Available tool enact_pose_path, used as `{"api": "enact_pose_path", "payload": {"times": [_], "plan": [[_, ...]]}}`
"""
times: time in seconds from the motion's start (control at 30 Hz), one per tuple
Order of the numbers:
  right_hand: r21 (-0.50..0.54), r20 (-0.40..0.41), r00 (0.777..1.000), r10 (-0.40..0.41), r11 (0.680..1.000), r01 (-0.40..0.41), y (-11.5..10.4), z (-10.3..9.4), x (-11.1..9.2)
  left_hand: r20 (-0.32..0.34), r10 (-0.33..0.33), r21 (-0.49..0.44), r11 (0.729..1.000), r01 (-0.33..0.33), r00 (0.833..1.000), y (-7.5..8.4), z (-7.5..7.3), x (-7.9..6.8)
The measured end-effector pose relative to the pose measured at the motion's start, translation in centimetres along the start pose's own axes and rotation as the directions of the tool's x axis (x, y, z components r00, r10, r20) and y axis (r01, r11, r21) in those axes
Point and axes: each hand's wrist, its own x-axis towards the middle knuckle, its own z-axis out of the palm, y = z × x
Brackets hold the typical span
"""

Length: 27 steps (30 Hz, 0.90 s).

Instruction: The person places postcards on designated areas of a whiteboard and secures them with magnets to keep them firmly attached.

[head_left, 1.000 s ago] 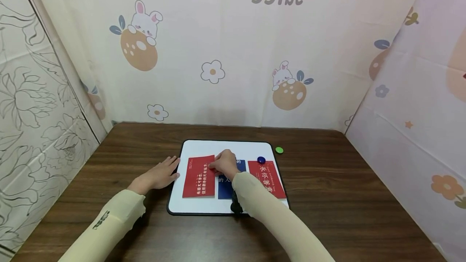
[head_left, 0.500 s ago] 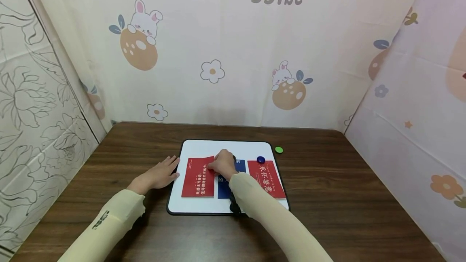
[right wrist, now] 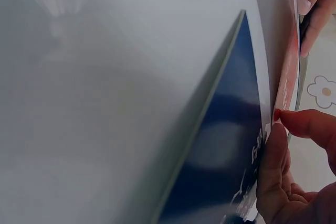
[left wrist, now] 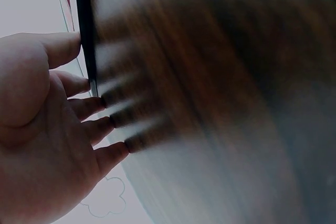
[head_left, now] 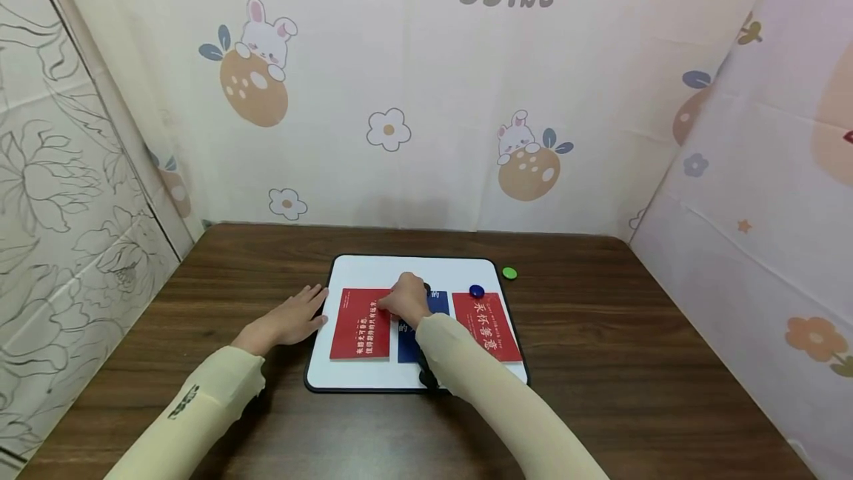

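Note:
A white magnetic board [head_left: 373,270] with a black frame lies on the table. Its left part bears a red card [head_left: 360,324] with white writing. My right hand [head_left: 408,298] pinches that card's right edge between thumb and index finger, as the right wrist view shows. Beneath this hand and forearm a dark blue card [right wrist: 210,156] is partly hidden. On the right of the board is a second red card [head_left: 488,326], with a round blue magnet [head_left: 476,291] at its top edge. My left hand [head_left: 293,317], fingers spread and fairly straight, touches the board's left edge.
A round green magnet [head_left: 509,272] lies on the brown wooden table [head_left: 600,361], just past the board's upper right corner. Behind the table hangs a printed curtain [head_left: 440,95].
My right hand has shifted slightly left and the left red card has slid a little down and left, its upper right corner now lower. The left hand has stayed at the board's edge.

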Motion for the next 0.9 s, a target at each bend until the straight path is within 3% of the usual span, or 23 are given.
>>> {"api": "enact_pose_path", "payload": {"times": [0.73,0.9], "plan": [[-0.027,-0.008,1.0,0.016,0.999,-0.017,-0.6,0.1,-0.9,0.0,-0.005,0.009,1.0,0.005,1.0,-0.3,0.1,-0.4],[0.028,0.012,1.0,-0.007,1.0,0.007,-0.7,-0.5,-1.2,-0.002,0.0,-0.002,1.0,0.0,1.0,-0.3,0.4,-0.6]]}}
